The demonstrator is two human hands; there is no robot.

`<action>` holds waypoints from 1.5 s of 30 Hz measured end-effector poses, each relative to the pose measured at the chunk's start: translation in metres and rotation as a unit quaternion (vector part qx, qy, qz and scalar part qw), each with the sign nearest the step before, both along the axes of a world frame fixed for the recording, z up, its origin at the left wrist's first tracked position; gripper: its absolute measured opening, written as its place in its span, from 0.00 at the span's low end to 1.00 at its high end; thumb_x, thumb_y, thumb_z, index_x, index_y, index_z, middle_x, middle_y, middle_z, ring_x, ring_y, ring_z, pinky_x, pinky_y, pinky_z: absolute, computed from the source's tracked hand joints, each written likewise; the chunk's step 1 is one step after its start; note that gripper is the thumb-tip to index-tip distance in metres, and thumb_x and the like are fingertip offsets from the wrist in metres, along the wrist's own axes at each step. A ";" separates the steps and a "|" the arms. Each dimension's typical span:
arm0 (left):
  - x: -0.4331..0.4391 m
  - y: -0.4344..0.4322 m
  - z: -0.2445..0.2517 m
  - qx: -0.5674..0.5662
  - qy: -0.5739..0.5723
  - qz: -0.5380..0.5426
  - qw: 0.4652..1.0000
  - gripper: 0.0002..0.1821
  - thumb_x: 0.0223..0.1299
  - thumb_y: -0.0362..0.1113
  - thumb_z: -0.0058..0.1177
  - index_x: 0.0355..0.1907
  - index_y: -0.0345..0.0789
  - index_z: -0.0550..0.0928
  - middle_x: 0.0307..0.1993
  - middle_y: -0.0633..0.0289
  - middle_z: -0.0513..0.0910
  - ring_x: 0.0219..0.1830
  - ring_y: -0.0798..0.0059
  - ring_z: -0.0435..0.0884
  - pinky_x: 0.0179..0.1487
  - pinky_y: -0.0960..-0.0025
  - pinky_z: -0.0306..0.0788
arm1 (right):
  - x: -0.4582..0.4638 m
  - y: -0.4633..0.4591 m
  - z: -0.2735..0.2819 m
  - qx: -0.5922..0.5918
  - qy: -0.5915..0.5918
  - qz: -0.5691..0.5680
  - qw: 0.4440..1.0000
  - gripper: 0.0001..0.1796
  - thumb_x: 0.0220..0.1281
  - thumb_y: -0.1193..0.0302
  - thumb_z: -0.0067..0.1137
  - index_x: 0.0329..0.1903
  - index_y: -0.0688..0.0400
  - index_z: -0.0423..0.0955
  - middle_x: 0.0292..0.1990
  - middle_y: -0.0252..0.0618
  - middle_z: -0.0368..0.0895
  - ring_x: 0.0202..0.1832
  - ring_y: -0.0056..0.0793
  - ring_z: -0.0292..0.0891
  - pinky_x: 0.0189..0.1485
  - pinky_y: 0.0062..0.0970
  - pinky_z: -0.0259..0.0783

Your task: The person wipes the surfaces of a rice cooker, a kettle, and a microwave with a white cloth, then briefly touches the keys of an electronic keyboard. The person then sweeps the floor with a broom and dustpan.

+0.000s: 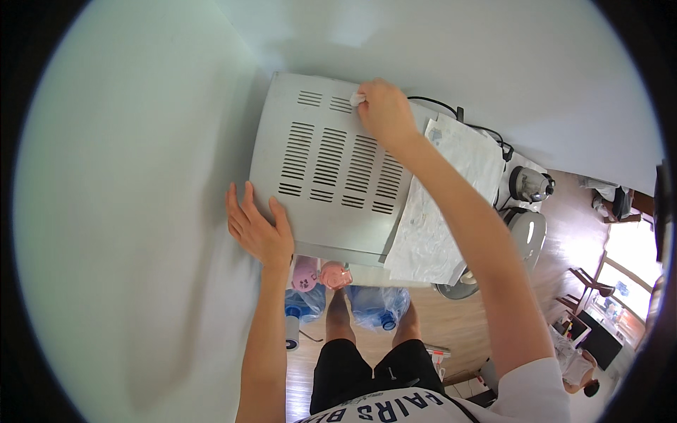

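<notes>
A grey metal appliance housing (333,222), likely a microwave or toaster oven, stands in the corner against the walls, its top cut with rows of slotted vents. Between the fingers of my right hand (387,113) is a crumpled white tissue or cloth (357,99), pressed to the top near the back edge. My left hand (262,230) is at the near left corner, fingers spread along the side and thumb over the top; it holds nothing. A creased, stained white sheet (439,211) covers the right part of the top, partly hidden by my right forearm.
Pink lidded cups (304,275) sit just before the housing. Black cables (481,128) run behind it towards an electric kettle (530,185) and a white lidded appliance (529,235). Large blue water bottles (378,312) stand around my legs. A person (576,367) is far right.
</notes>
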State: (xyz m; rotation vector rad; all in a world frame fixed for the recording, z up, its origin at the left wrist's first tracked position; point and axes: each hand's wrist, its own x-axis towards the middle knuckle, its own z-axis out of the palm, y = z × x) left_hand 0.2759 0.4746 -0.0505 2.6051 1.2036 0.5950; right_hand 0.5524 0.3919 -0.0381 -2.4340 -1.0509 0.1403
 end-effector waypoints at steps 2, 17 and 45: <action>-0.006 0.005 0.000 0.000 0.002 0.005 1.000 0.25 0.67 0.44 0.50 0.64 0.36 0.71 0.68 0.48 0.66 0.69 0.50 0.64 0.67 0.50 0.56 | 0.005 -0.027 0.003 -0.044 0.003 -0.020 0.999 0.04 0.53 0.79 0.56 0.32 0.65 0.78 0.38 0.51 0.80 0.41 0.53 0.78 0.43 0.44 0.75; -0.007 0.001 -0.002 0.009 0.004 0.004 1.000 0.26 0.67 0.44 0.50 0.64 0.37 0.71 0.67 0.48 0.67 0.68 0.50 0.64 0.67 0.50 0.57 | -0.035 -0.027 0.000 0.011 -0.001 0.058 0.998 0.08 0.52 0.83 0.56 0.35 0.60 0.78 0.39 0.44 0.77 0.43 0.44 0.78 0.44 0.38 0.77; -0.012 0.004 -0.001 0.009 -0.006 0.014 1.000 0.25 0.67 0.44 0.50 0.64 0.37 0.72 0.66 0.50 0.67 0.68 0.50 0.64 0.68 0.50 0.56 | -0.138 -0.054 0.019 -0.025 0.078 0.188 0.979 0.03 0.55 0.77 0.54 0.33 0.61 0.75 0.38 0.44 0.75 0.44 0.44 0.76 0.43 0.38 0.76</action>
